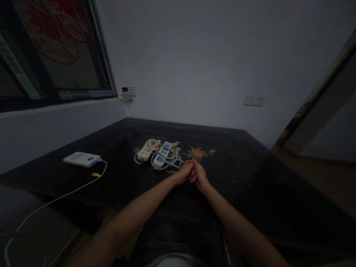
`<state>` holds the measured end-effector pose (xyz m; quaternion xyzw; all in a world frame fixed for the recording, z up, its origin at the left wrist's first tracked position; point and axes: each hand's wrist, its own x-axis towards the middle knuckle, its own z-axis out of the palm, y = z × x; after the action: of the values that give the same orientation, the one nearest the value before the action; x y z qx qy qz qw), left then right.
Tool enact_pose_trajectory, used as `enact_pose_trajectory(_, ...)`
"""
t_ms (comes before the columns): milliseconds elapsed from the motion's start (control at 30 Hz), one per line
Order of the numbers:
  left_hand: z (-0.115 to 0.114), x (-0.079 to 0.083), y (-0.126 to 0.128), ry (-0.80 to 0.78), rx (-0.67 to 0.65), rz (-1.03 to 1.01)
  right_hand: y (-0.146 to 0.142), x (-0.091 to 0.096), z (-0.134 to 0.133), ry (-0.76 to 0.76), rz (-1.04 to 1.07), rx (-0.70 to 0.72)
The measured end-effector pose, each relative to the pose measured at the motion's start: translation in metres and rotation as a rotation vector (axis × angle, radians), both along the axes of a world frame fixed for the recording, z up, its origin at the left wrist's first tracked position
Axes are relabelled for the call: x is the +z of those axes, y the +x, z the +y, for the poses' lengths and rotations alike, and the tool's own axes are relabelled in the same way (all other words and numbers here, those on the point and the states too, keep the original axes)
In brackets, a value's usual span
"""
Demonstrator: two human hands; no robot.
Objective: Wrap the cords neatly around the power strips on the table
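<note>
Power strips [159, 160], one beige and one blue-and-white, lay on the black desk [230, 159] at ten o'clock from the left hand [183, 173] and right hand [200, 175], which met, fingers overlapping too much to tell loose from clenched, with a white power bank [80, 159] at nine o'clock.

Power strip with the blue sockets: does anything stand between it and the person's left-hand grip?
Yes. Loops of pale cable lie on the table between the left-hand grip and the power strip, and some strands cross over the strip itself. Nothing else visible stands between them.
</note>
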<state>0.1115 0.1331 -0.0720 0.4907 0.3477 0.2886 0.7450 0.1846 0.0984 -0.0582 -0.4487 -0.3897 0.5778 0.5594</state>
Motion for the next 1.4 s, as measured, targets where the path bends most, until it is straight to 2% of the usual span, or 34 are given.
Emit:
enact_pose_trajectory(867,-0.002,0.002,0.0,-0.01,0.022,0.024,0.0,-0.001,-0.001,-0.003,0.0,-0.002)
enact_pose_trajectory(1233,-0.006,0.008,-0.002,-0.01,0.008,0.032,0.0,0.001,-0.002,-0.004,0.007,0.0)
enact_pose_trajectory(1400,-0.008,0.017,-0.004,0.003,-0.022,0.042,0.0,0.001,-0.001,0.009,0.014,0.003)
